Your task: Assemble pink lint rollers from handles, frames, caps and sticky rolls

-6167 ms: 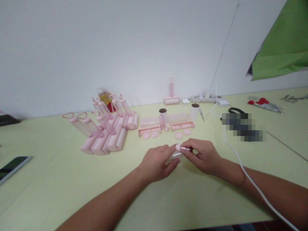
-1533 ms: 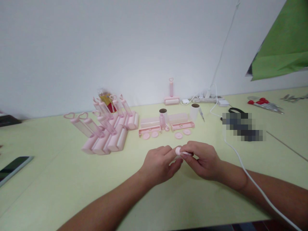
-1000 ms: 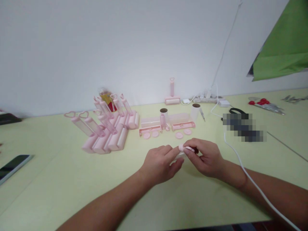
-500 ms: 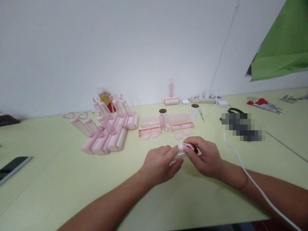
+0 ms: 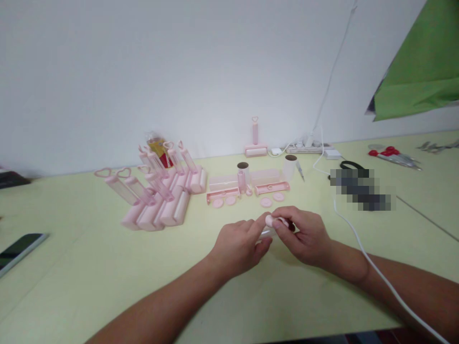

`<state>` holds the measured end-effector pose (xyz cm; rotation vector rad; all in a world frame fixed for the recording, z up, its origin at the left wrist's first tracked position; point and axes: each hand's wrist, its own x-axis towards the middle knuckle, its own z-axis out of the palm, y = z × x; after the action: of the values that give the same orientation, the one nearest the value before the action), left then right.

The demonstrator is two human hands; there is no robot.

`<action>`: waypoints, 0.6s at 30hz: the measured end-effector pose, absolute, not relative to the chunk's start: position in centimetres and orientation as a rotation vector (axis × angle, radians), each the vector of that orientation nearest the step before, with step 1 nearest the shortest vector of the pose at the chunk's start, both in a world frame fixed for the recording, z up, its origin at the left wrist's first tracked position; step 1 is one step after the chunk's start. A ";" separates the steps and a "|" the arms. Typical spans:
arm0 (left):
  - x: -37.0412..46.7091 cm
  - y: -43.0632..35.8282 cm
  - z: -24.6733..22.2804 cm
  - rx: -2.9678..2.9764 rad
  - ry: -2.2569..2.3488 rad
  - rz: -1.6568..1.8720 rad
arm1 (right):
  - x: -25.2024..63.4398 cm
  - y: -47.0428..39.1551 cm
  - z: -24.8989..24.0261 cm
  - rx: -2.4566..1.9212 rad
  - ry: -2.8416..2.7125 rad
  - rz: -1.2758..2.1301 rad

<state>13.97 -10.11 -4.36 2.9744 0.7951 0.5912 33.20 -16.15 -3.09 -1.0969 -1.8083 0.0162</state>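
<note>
My left hand (image 5: pixel 236 248) is closed around a clear plastic tube (image 5: pixel 267 232), which looks like a lint roller handle and is mostly covered by fingers. At its upper end, my right hand (image 5: pixel 304 235) pinches a pale pink end cap (image 5: pixel 269 220), its loop largely hidden by the thumb and forefinger. Beyond the hands lie pink round discs (image 5: pixel 266 202), two pink roller covers (image 5: pixel 271 188) and a loose pink handle (image 5: pixel 241 181). Two white sticky paper rolls (image 5: pixel 289 167) stand on end behind them.
Several assembled pink lint rollers (image 5: pixel 174 210) are grouped at left, another lint roller (image 5: pixel 256 150) against the wall. A white cable (image 5: pixel 353 234) crosses near my right forearm. Red-handled scissors (image 5: pixel 390 154), a power strip (image 5: pixel 309 148) and a phone (image 5: pixel 17 248) lie further out.
The cap's loop has turned in my right fingers and shows less than before. Both hands stay in nearly the same place; the things on the table have not moved.
</note>
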 end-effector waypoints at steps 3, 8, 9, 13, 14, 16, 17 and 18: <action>14.0 -10.1 -4.3 2.995 0.800 0.626 | 33.3 -16.1 -3.1 -1.096 -1.798 0.021; 14.0 -10.1 -4.2 3.008 0.801 0.661 | 33.3 -16.2 -3.0 -1.098 -1.785 0.028; 14.0 -10.1 -4.2 3.009 0.796 0.667 | 33.2 -16.3 -3.0 -1.087 -1.789 0.038; 14.0 -10.1 -4.4 3.033 0.770 0.663 | 33.0 -16.3 -3.0 -1.037 -1.824 0.079; 14.0 -10.1 -4.4 3.036 0.768 0.661 | 33.0 -16.3 -3.0 -1.037 -1.829 0.078; 14.0 -10.1 -4.4 3.033 0.772 0.669 | 33.1 -16.2 -2.9 -1.058 -1.822 0.054; 14.0 -10.1 -4.4 3.028 0.779 0.678 | 33.2 -16.1 -2.9 -1.072 -1.810 0.036; 14.0 -10.1 -4.3 3.024 0.784 0.683 | 33.2 -16.0 -2.8 -1.084 -1.798 0.021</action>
<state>13.97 -10.13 -4.32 3.0238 0.7844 0.6833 33.24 -16.04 -2.82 -1.0836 -1.7979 0.0213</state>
